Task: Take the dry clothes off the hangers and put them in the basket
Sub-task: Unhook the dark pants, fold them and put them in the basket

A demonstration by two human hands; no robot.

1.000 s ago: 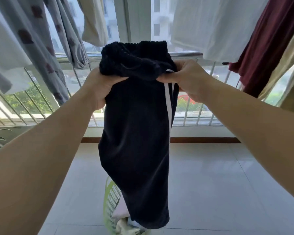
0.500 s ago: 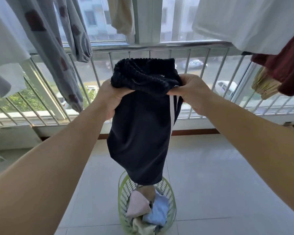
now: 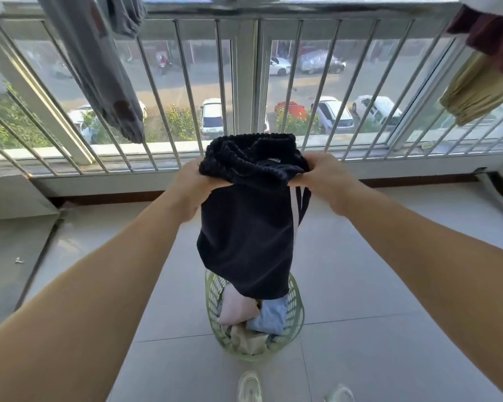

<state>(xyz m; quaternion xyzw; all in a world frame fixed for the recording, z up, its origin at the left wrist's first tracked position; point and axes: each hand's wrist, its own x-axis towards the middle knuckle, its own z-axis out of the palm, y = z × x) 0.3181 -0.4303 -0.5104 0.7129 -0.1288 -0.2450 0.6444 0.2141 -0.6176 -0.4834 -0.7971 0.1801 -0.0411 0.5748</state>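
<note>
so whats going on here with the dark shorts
A person is holding a pair of dark shorts by the waistband, left hand and right hand each gripping one side. The shorts hang right above a green laundry basket on the floor, which already holds folded clothes. More garments hang overhead.

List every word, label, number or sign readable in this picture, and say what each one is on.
None can be read.
A small pale tag shows inside the waistband of the dark shorts: too small to read.
The parked cars outside: plates too blurred to read.
The green basket and the hanging clothes carry no visible text.
</note>
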